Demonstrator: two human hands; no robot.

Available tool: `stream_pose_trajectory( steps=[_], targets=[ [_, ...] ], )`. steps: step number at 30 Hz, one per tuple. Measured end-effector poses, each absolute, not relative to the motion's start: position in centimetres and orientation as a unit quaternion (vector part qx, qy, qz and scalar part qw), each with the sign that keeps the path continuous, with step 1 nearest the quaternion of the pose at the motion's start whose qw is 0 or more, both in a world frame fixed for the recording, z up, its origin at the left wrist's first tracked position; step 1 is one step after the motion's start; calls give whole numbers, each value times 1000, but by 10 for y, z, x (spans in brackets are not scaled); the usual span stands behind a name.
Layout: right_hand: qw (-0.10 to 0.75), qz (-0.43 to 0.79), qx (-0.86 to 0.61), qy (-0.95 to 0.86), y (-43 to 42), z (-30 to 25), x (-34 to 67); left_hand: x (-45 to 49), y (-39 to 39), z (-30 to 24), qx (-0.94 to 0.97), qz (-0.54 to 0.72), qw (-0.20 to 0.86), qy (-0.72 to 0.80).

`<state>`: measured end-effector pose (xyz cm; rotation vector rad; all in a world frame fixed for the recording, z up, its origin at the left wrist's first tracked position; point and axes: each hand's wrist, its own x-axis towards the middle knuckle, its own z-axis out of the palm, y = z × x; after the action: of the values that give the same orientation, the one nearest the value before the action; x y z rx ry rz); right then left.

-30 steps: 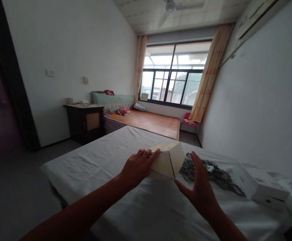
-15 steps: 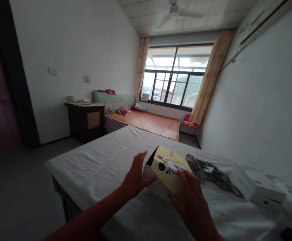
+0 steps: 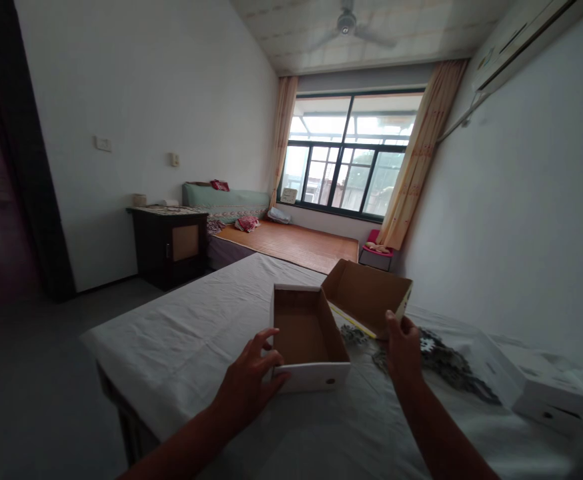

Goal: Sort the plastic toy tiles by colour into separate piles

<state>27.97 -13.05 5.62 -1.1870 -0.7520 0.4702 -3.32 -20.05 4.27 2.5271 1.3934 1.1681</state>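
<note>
Left hand (image 3: 249,380) is bracing the empty box base (image 3: 316,379), fingers spread. Right hand (image 3: 402,347) is pinching the lid (image 3: 366,297) above dark pieces (image 3: 446,363), probably puzzle. Next move is calling for a free lid spot.

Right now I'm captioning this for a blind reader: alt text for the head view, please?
The right hand holds a lid tilted up beside an open, empty box, which the left hand touches, on a white-covered table. Dark pieces lie behind.
</note>
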Motion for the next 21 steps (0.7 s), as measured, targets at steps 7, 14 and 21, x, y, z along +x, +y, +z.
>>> stream_pose_trajectory(
  steps=[7,14,21],
  targets=[
    [692,378,-536,-301,-55,36,236,-34,-201,37,815,355,-34,457],
    [570,341,-599,-446,-44,27,269,-37,-187,35,828,348,-35,438],
    [500,131,-681,-519,-78,48,397,-35,-159,38,843,324,-48,426]
  ],
)
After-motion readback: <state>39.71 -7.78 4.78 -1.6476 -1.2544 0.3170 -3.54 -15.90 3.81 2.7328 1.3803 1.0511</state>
